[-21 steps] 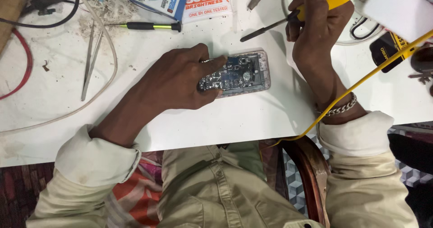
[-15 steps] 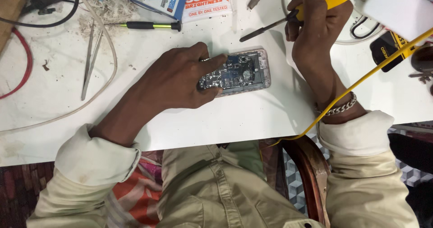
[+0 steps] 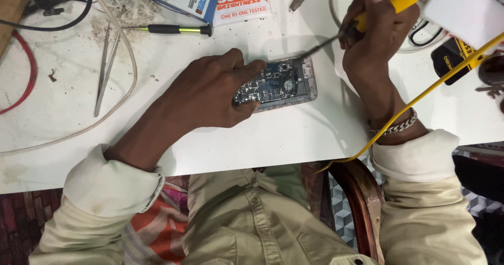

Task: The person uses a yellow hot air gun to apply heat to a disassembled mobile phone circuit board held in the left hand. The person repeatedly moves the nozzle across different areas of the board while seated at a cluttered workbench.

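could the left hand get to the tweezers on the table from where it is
Probably yes. The left hand rests on the opened phone, and the tweezers lie bare on the white table to its left, with only a thin white cable curving alongside.
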